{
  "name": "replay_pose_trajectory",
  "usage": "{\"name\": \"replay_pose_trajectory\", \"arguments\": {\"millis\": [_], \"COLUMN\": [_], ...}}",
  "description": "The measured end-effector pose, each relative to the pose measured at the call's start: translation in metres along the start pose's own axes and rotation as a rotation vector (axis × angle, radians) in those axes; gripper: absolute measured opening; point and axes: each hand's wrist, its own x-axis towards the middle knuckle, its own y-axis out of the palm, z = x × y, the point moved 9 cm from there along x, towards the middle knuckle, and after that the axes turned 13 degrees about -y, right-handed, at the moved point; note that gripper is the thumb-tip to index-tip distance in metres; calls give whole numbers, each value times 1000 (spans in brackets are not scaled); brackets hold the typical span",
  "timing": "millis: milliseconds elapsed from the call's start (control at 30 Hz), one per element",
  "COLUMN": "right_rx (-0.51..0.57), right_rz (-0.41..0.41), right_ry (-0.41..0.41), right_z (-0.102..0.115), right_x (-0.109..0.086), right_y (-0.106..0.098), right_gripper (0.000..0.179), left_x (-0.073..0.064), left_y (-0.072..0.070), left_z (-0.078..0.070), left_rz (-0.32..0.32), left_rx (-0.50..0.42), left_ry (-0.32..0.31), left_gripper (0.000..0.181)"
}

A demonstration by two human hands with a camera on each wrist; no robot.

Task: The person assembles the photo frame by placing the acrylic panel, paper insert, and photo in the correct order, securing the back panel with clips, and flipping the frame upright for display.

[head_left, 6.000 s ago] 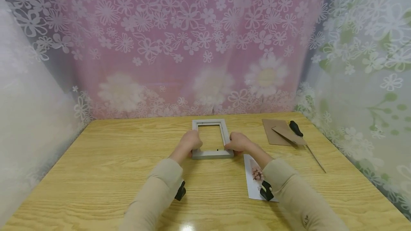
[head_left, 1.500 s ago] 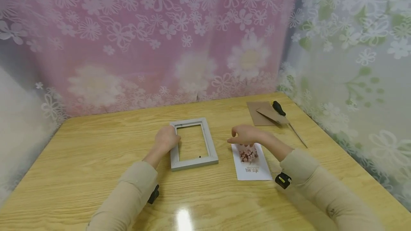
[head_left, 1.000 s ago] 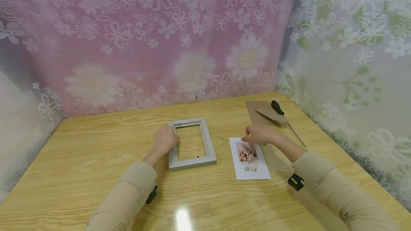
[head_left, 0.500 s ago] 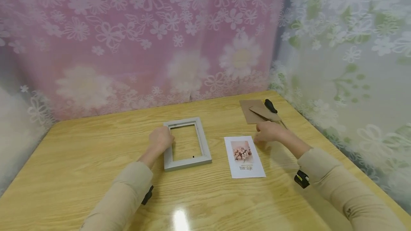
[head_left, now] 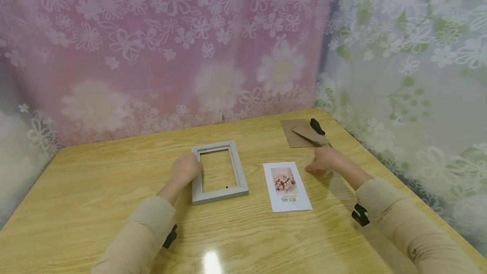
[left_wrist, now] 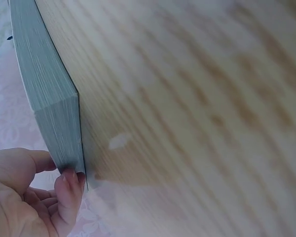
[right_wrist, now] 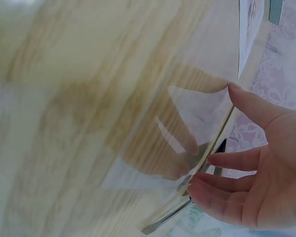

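Left hand (head_left: 185, 166) pinches the empty picture frame (head_left: 238, 167); right hand (head_left: 326, 158), fingers parted, grips nothing visible; floral print (head_left: 286, 186) lies unframed.

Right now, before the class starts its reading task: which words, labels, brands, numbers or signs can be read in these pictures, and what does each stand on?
"free style": on the white flower print, under its picture of blossoms.
Smaller line just above those words: too small to read.
Dark mark on the right sleeve: too small to tell whether it is lettering.
I can read no other text.
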Motion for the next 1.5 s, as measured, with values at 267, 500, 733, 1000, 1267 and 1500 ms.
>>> {"name": "replay_pose_trajectory", "arguments": {"millis": [267, 500, 733, 1000, 1267, 1500], "right_rx": [31, 0, 25, 19, 53, 45], "right_rz": [-30, -63, -71, -55, -10, -14], "right_ry": [-14, -23, -8, 24, 54, 88], "right_z": [0, -2, 1, -5, -10, -13], "right_x": [-4, -4, -1, -2, -1, -1], "right_y": [2, 2, 1, -2, 5, 1], "right_gripper": [48, 44, 49, 58, 84, 85], "left_x": [1, 1, 3, 4, 2, 5], "left_y": [2, 1, 4, 0, 0, -3], "left_z": [1, 3, 12, 9, 14, 11], "left_rz": [16, 13, 51, 70, 107, 115], "left_rx": [36, 52, 24, -33, -83, -142], "left_ry": [-28, -30, -25, -7, -61, -58], "left_gripper": [42, 43, 43, 39, 31, 15]}}
